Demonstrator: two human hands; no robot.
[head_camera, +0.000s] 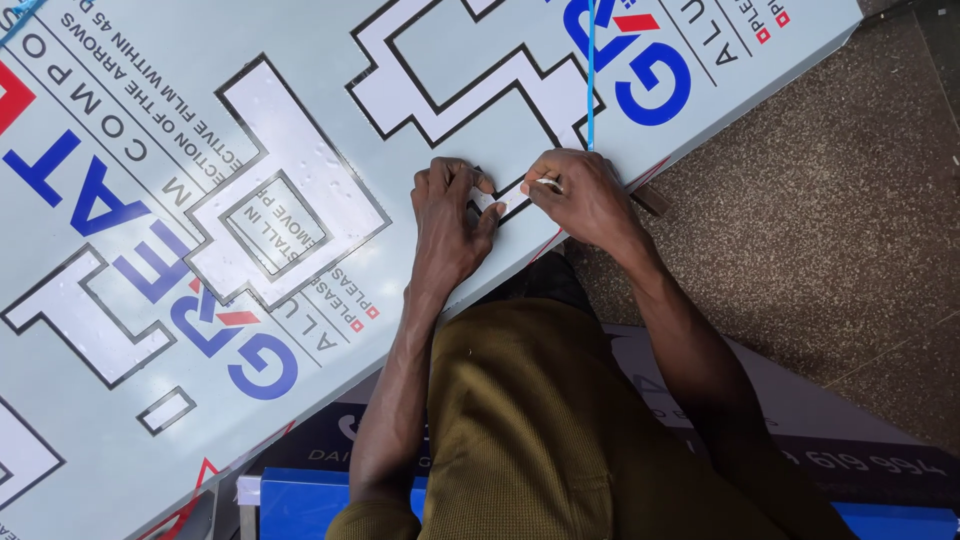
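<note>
On the panel (330, 180), both hands (knuckles up) pinch a white film strip (505, 197).

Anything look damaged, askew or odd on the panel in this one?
The cut-out shape left of the left hand shows small bubbles under its white film. The right hand pinches a small white strip at the panel edge. Nothing else stands out.
</note>
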